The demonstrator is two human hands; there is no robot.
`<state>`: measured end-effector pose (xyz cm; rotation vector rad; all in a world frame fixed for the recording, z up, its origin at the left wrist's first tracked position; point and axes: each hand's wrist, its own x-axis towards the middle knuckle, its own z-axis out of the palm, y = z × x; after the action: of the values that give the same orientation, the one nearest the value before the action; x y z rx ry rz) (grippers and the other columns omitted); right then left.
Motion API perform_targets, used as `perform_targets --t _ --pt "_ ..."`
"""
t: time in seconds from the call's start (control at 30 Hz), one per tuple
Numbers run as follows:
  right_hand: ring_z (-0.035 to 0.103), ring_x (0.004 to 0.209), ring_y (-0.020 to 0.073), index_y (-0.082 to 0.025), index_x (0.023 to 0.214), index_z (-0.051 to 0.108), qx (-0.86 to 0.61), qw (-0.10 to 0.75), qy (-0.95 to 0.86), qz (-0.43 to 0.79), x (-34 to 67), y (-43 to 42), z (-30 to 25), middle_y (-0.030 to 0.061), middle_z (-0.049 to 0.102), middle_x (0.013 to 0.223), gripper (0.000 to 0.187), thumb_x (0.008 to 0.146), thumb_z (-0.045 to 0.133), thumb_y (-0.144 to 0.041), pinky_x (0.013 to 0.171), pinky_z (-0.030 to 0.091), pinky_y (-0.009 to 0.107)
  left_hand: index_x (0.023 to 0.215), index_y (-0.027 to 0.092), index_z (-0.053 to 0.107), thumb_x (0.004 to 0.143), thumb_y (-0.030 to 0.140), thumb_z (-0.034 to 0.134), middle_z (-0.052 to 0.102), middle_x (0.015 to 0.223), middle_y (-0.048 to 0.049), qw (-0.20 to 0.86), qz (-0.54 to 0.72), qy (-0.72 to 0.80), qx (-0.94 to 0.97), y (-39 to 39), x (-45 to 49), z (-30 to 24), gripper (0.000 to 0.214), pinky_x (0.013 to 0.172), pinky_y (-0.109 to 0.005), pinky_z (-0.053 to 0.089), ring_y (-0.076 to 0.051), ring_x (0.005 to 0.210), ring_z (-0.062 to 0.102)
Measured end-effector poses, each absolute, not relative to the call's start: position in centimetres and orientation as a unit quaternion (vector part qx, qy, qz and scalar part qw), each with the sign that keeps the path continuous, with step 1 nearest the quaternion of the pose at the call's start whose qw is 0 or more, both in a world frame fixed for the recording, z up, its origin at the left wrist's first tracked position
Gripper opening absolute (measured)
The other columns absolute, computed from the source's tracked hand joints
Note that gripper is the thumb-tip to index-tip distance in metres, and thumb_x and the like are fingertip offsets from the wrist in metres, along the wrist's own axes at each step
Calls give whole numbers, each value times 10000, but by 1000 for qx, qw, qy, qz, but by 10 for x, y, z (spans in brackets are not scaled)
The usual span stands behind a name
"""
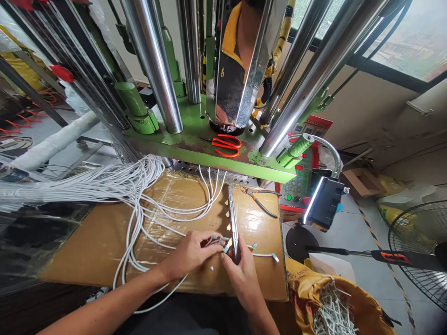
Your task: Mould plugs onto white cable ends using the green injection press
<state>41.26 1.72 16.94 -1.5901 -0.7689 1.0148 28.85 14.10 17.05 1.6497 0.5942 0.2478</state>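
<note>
One hand, the left (191, 253), pinches teal-tipped cables (215, 237); the right hand (244, 271) grips a slim metal bar (233, 218).

On our right we see a plain, pale beige wall (370, 107), with a wide, dark-framed window (415, 42) set high in it, letting in hazy daylight, and a thick white pipe (428, 97) running below the glass. Beneath it we find a light grey tiled floor (351, 228) crossed by a black-and-yellow striped line (401, 291), with an open brown cardboard box (361, 181) and a black wire-caged fan (422, 237). Nearer to us, a black box-shaped lamp (324, 204) on a ribbed metal gooseneck (333, 156) shines with a bright white strip (313, 200).
</note>
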Motion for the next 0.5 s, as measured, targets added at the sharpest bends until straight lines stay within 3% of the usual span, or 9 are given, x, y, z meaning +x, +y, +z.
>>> perform_targets --t 0.1,0.23,0.33,0.5 --pt "584 1116 228 -223 1328 492 -647 544 -313 433 412 20 173 64 636 1213 503 858 621 -346 1019 437 365 930 126 686 840 383 636 699 875 -57 758 100 312 564 150 290 175 277 721 -259 466 -158 773 611" --pt "583 1112 246 -233 1318 511 -652 541 -320 424 412 21 175 71 635 1213 493 864 613 -396 1008 444 381 942 126 605 748 353 719 666 793 -30 789 144 364 473 156 290 173 320 506 -204 330 -61 523 445" --pt "604 1038 239 -230 1258 563 -660 537 -318 418 412 22 177 56 666 1115 448 854 621 -414 947 479 349 937 155 558 780 374 686 670 783 -18 759 149 355 525 157 290 177 298 496 -200 317 -72 527 470" --pt "592 1029 227 -223 1249 568 -654 548 -307 423 412 23 177 56 654 1134 432 852 623 -383 939 469 332 917 182 673 879 342 579 714 862 -23 599 110 283 741 160 291 183 190 692 -246 456 -164 776 643"
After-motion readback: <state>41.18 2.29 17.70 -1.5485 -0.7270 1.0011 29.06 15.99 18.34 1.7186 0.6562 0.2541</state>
